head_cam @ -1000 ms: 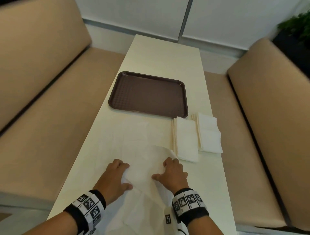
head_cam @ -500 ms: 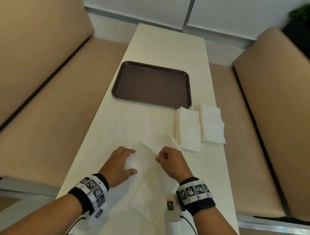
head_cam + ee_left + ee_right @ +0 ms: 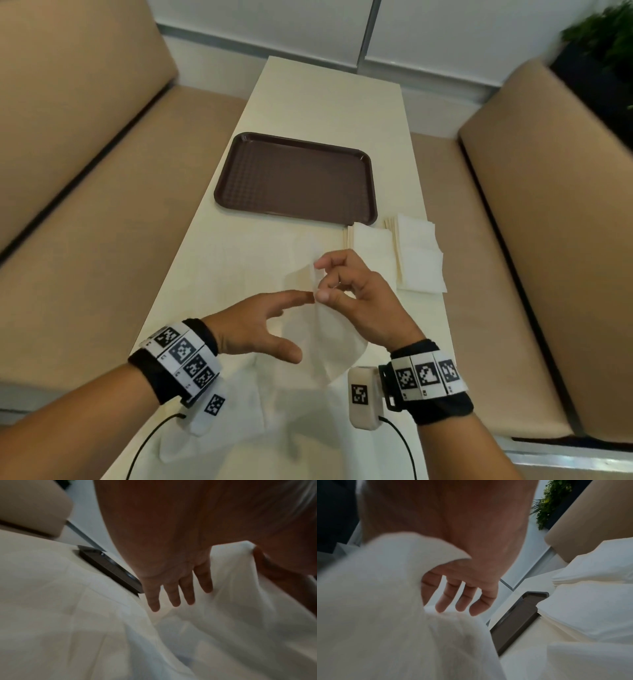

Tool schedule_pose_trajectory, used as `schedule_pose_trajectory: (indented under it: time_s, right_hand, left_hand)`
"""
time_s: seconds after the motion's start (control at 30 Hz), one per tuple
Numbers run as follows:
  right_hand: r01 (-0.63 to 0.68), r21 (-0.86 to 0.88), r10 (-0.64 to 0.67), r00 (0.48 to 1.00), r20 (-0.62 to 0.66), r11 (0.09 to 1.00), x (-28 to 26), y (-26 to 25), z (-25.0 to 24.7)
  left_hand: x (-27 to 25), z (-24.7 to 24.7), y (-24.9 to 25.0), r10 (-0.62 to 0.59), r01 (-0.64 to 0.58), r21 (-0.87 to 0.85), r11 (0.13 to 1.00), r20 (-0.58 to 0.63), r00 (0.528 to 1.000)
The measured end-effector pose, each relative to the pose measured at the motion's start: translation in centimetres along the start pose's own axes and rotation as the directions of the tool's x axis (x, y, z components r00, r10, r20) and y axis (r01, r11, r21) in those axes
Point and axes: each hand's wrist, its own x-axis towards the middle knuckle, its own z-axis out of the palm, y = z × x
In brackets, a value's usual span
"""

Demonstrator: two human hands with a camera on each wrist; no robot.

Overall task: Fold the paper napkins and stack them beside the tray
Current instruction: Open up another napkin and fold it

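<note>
Right hand point(image 3: 356, 301) pinches the lifted napkin point(image 3: 325, 342) by its edge; left hand point(image 3: 253, 325) hovers spread. I'd match corners squarely, then crease flat on the table point(image 3: 329, 102)

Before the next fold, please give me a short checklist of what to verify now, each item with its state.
1. Right hand pinches the lifted napkin: ok.
2. Left hand open, index fingertip at the napkin's held edge: ok.
3. Napkin edges aligned for the fold: cannot tell, the sheet hangs curved.
4. Bare table in front of the hands to lay the fold: ok.
5. Two folded stacks near the tray: ok.
6. More loose napkins under the wrists: ok, number cannot tell.
</note>
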Motion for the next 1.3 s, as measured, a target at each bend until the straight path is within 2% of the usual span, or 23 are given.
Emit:
schedule_pose_trajectory:
  time_s: [0.07,0.1,0.13,0.2,0.23,0.27,0.33,0.4,0.57,0.77,0.87,0.97,1.13,1.3]
  right_hand:
    - [0.004,0.012,-0.004,0.998,-0.055,1.000,0.0,-0.1,0.0]
    - [-0.009,0.042,0.012,0.996,-0.089,0.999,-0.1,0.0,-0.1]
    - [-0.023,0.074,0.033,0.992,-0.124,0.997,-0.2,0.0,-0.2]
    - [-0.035,0.119,0.059,0.978,-0.201,0.992,-0.5,0.2,-0.6]
    - [-0.032,0.142,0.066,0.968,-0.242,0.989,-0.7,0.4,-0.9]
    - [-0.025,0.176,0.074,0.958,-0.277,0.984,-0.9,0.6,-1.2]
    - [-0.006,0.253,0.093,0.938,-0.333,0.967,-1.2,0.9,-1.7]
    - [-0.018,0.301,0.129,0.927,-0.353,0.953,-1.2,1.2,-2.0]
    - [-0.125,0.439,0.292,0.895,-0.337,0.890,-1.1,2.1,-1.9]
    - [-0.355,0.343,0.461,0.833,-0.306,0.870,-0.5,4.0,0.7]
    - [-0.430,0.257,0.496,0.810,-0.314,0.865,-0.3,4.4,1.7]
    - [-0.465,0.180,0.498,0.815,-0.296,0.867,-0.3,4.5,2.2]
    - [-0.503,0.107,0.508,0.795,-0.331,0.857,-0.1,5.7,2.2]
    - [-0.498,0.209,0.538,0.738,-0.407,0.842,0.4,6.9,1.0]
  left_hand:
    - [0.7,0.5,-0.2,-0.022,0.021,-0.020,1.000,-0.075,0.997]
    - [1.0,0.5,-0.4,-0.042,0.029,-0.086,0.996,-0.149,0.988]
    - [1.2,0.5,-0.7,-0.088,0.045,-0.180,0.983,-0.240,0.967]
    - [1.5,0.2,-1.3,-0.258,0.105,-0.380,0.919,-0.380,0.888]
    - [1.5,0.2,-1.6,-0.346,0.142,-0.462,0.875,-0.392,0.852]
    - [1.4,0.1,-1.9,-0.407,0.167,-0.536,0.827,-0.366,0.837]
    - [1.1,0.3,-2.6,-0.446,0.176,-0.673,0.718,-0.251,0.859]
    - [0.8,0.4,-2.5,-0.388,0.146,-0.764,0.628,-0.145,0.910]
    - [1.1,0.9,-0.8,-0.212,0.020,-0.864,0.503,-0.101,0.972]
    - [3.5,1.8,1.7,-0.195,-0.048,-0.966,0.254,-0.099,0.976]
    - [4.7,2.2,2.0,-0.244,-0.141,-0.979,0.147,-0.174,0.954]
    - [6.0,2.2,2.0,-0.285,-0.186,-0.974,0.127,-0.215,0.934]
    - [8.1,1.7,2.4,-0.322,-0.098,-0.985,0.140,-0.139,0.937]
    - [10.7,1.0,3.9,-0.284,-0.018,-0.975,0.220,-0.081,0.955]
